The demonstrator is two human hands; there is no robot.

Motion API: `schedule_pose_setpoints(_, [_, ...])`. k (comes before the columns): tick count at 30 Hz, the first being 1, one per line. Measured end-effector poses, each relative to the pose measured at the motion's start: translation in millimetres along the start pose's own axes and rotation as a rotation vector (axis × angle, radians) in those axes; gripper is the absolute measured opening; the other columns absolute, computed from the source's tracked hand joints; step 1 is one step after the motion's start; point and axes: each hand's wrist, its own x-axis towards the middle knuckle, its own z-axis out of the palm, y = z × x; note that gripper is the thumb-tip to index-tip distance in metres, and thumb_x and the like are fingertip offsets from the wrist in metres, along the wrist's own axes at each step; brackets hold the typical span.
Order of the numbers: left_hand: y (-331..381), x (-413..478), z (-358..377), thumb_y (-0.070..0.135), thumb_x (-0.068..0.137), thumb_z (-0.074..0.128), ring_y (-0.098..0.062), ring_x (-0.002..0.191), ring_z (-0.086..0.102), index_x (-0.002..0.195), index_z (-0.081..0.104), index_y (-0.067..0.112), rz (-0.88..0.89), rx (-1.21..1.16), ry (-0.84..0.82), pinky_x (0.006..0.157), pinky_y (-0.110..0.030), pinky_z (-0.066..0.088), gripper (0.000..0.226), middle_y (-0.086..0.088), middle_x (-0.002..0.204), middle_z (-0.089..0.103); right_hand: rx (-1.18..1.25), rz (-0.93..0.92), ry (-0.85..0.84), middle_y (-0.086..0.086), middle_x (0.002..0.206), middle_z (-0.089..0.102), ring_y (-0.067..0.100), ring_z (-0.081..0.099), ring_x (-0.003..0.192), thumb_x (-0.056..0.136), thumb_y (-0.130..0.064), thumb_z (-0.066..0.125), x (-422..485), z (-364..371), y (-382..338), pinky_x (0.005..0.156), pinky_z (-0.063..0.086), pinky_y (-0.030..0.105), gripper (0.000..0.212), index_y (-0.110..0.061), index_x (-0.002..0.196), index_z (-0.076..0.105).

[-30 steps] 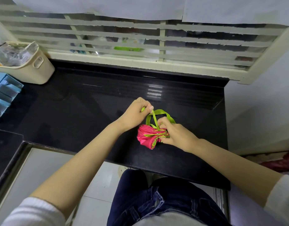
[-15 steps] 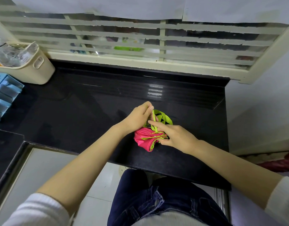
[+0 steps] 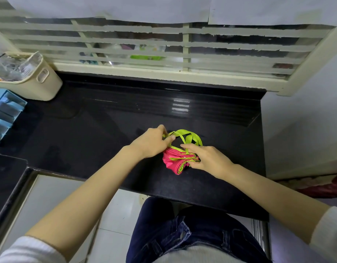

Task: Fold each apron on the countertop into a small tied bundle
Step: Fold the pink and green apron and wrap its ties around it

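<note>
Pink apron, soft and light, sits bundled on the desk below the window. Left hand pinches its slick green strap; right hand clasps the folds, which would likely spring open if let go.

The setting is a domestic kitchen or utility area. A polished black stone countertop runs along a slatted window at its far edge. On its far-left corner stands a cream plastic bin, with a blue compartment organizer just beside it. White floor tiles lie below the near edge, and a white wall closes the right end.
</note>
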Motion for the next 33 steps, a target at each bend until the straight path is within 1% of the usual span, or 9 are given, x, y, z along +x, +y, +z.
schedule_pose_setpoints(3, [0, -5, 4, 0.035, 0.096, 0.051, -0.017, 0.078, 0.055, 0.093, 0.058, 0.013, -0.001, 0.042, 0.001, 0.068, -0.024, 0.04, 0.023, 0.001, 0.08, 0.057, 0.01, 0.042, 0.019, 0.008, 0.13, 0.058, 0.019, 0.054, 0.121, 0.086, -0.019, 0.068, 2, -2, 4, 0.096, 0.047, 0.034, 0.067, -0.024, 0.144, 0.035])
schedule_pose_setpoints(7, [12, -17, 13, 0.026, 0.095, 0.055, -0.008, 0.063, 0.05, 0.082, 0.055, 0.014, 0.07, -0.085, 0.105, 0.054, -0.014, 0.037, 0.017, 0.007, 0.068, 0.053, 0.021, 0.058, 0.056, 0.007, 0.119, 0.063, 0.019, 0.06, 0.103, 0.084, -0.021, 0.07, 8, -3, 7, 0.089, 0.05, 0.034, 0.062, -0.019, 0.139, 0.043])
schedule_pose_setpoints(11, [21, -28, 32, 0.017, 0.094, 0.055, 0.0, 0.067, 0.052, 0.097, 0.048, 0.016, 0.075, -0.373, 0.162, 0.062, -0.01, 0.038, 0.008, 0.007, 0.074, 0.059, 0.049, 0.094, 0.116, 0.004, 0.118, 0.063, 0.016, 0.06, 0.103, 0.082, -0.022, 0.071, 14, -10, 10, 0.086, 0.048, 0.025, 0.058, -0.016, 0.135, 0.049])
schedule_pose_setpoints(14, [16, -31, 47, 0.021, 0.097, 0.051, -0.007, 0.062, 0.051, 0.098, 0.042, 0.018, -0.066, -0.613, 0.103, 0.062, -0.02, 0.039, 0.01, 0.008, 0.057, 0.06, 0.076, 0.107, 0.131, 0.007, 0.122, 0.06, 0.016, 0.058, 0.107, 0.082, -0.019, 0.072, 16, -17, 13, 0.089, 0.048, 0.027, 0.06, -0.014, 0.136, 0.048])
schedule_pose_setpoints(16, [14, -33, 56, 0.027, 0.099, 0.047, -0.008, 0.052, 0.043, 0.092, 0.044, 0.016, -0.204, -0.777, 0.048, 0.052, -0.021, 0.033, 0.013, 0.006, 0.051, 0.058, 0.085, 0.125, 0.13, 0.007, 0.122, 0.06, 0.016, 0.058, 0.108, 0.082, -0.019, 0.071, 18, -20, 14, 0.088, 0.049, 0.027, 0.059, -0.015, 0.137, 0.048])
schedule_pose_setpoints(19, [17, -40, 66, 0.021, 0.102, 0.04, -0.005, 0.039, 0.033, 0.085, 0.045, 0.014, -0.268, -0.906, 0.057, 0.039, -0.013, 0.026, 0.019, 0.002, 0.05, 0.055, 0.099, 0.142, 0.11, 0.008, 0.124, 0.06, 0.016, 0.057, 0.114, 0.083, -0.017, 0.071, 20, -21, 13, 0.09, 0.05, 0.029, 0.06, -0.014, 0.138, 0.046])
schedule_pose_setpoints(24, [34, -50, 80, 0.02, 0.103, 0.035, -0.005, 0.039, 0.029, 0.088, 0.045, 0.011, -0.333, -1.259, 0.056, 0.037, -0.013, 0.022, 0.02, 0.0, 0.048, 0.055, 0.152, 0.154, 0.099, 0.01, 0.13, 0.056, 0.016, 0.052, 0.123, 0.083, -0.013, 0.071, 23, -16, 6, 0.094, 0.049, 0.028, 0.063, -0.015, 0.14, 0.044])
schedule_pose_setpoints(29, [27, -53, 97, 0.014, 0.102, 0.034, -0.006, 0.036, 0.031, 0.085, 0.05, 0.006, -0.563, -1.743, -0.065, 0.032, -0.015, 0.024, 0.024, -0.002, 0.05, 0.046, 0.238, 0.167, 0.13, 0.012, 0.122, 0.062, 0.017, 0.058, 0.114, 0.082, -0.012, 0.071, 27, -18, 0, 0.091, 0.052, 0.03, 0.061, -0.015, 0.137, 0.047])
schedule_pose_setpoints(33, [1, -50, 113, 0.007, 0.101, 0.035, -0.005, 0.046, 0.033, 0.078, 0.05, 0.012, -0.394, -1.499, 0.038, 0.042, -0.013, 0.028, 0.028, 0.006, 0.051, 0.044, 0.309, 0.131, 0.109, 0.009, 0.121, 0.063, 0.01, 0.06, 0.105, 0.08, -0.008, 0.072, 24, -20, -8, 0.09, 0.053, 0.031, 0.059, -0.016, 0.135, 0.05])
